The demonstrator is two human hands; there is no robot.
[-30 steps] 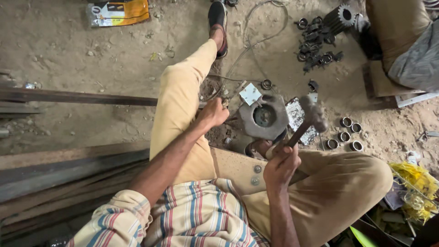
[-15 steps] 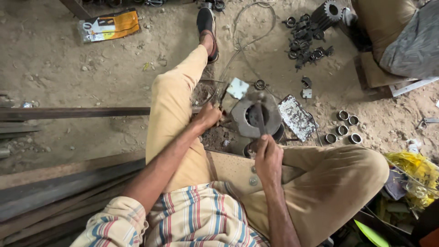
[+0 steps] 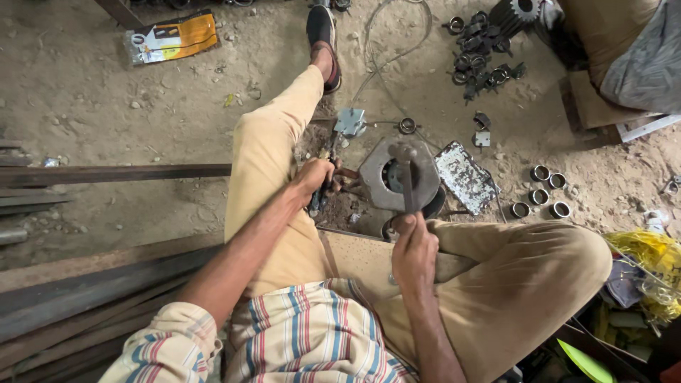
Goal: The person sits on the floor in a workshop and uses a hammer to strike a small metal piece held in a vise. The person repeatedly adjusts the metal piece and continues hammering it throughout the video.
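Right hand [image 3: 415, 248] closed around hammer [image 3: 406, 179], its head resting on grey metal housing [image 3: 397, 174] lying on the dirt floor [image 3: 142, 120]; left hand [image 3: 313, 177] grips pliers [image 3: 333, 186] beside it. Risk: a glancing blow could strike the nearby fingers

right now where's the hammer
In the head view, just right of centre: the right hand grips the hammer, whose head rests on the round metal plate between the person's legs.

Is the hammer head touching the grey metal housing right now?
Touching. In the head view the hammer, gripped by the right hand, lies head-down on the rim of the grey metal housing, no gap visible. The left hand rests beside it.
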